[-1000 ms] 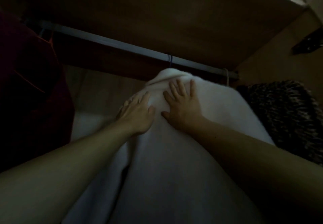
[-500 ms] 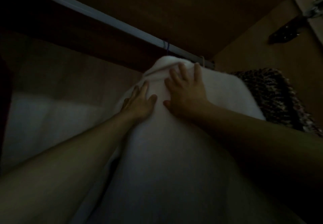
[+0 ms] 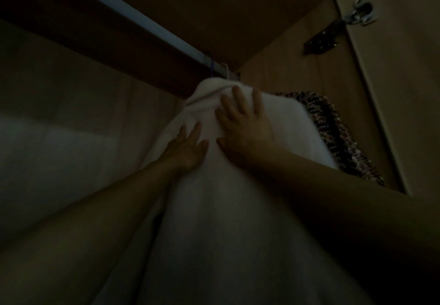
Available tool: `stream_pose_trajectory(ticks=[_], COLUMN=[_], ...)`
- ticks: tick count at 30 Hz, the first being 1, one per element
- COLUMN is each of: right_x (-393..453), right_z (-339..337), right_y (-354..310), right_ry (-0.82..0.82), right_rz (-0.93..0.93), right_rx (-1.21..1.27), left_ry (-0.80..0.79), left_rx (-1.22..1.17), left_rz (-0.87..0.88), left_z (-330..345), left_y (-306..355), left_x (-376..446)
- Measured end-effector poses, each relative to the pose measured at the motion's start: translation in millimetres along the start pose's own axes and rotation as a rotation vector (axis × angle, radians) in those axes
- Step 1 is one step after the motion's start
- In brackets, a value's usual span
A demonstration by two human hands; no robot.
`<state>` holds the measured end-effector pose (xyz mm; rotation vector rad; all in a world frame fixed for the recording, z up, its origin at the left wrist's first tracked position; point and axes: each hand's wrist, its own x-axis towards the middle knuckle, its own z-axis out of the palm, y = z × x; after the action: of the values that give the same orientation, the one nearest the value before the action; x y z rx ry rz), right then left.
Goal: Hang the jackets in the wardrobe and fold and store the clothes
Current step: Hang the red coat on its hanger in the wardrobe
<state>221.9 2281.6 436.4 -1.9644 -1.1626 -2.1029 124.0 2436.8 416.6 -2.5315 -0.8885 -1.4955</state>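
I see the white jacket (image 3: 228, 209) hanging from the wardrobe rail (image 3: 133, 16) near its right end, its collar just under the rail and its hanger hook (image 3: 212, 66) over it. My right hand (image 3: 245, 128) lies flat on the upper back of the jacket, fingers straight and spread. My left hand (image 3: 185, 147) presses beside it, fingers straight and close together. A speckled dark garment (image 3: 338, 133) hangs just right of the jacket, against the wardrobe side, below a door hinge (image 3: 359, 14).

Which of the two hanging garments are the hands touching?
The white garment, on the left of the pair. Both the left hand and the right hand lie flat on it. The dark speckled garment, nearer the wardrobe's side wall, is untouched.
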Motion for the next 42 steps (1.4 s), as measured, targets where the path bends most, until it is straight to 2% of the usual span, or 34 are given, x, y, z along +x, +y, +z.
stream_pose_trajectory(ticks=[3,10,13,18,21,26,32,36,42], right_x=[-2,-17,-37,-79,-115,-182,-270,-336,-432], right_z=[-2,-32,-54,-108,-132,-164,-222,-256,-313], right_y=[-4,-19,-22,-12,-3,17,75,127,202], right_ry=[0.028,-0.022,-0.048,-0.120,-0.140,-0.225,-0.314,-0.342,-0.493], right_rz=[0.001,0.040,0.074,0.106,0.127,0.147,0.161,0.183,0.239], right_rx=[0.041,0.199,0.286,0.282,0.279,0.297,0.272,0.168,0.101], left_ry=[0.006,-0.062,-0.006,0.086,0.037,-0.062,-0.052,-0.059,-0.156], left_rx=[-0.006,0.110,0.158,0.052,-0.033,-0.158,-0.266,-0.359,-0.441], left_rz=[-0.012,-0.025,0.017,0.099,0.144,0.125,0.291,0.410,0.519], left_z=[-6,-50,-70,-102,-100,-86,-89,-92,-86], left_y=[-4,-25,-26,-3,21,67,131,192,308], left_x=[-7,-50,-72,-142,-189,-252,-303,-335,-399])
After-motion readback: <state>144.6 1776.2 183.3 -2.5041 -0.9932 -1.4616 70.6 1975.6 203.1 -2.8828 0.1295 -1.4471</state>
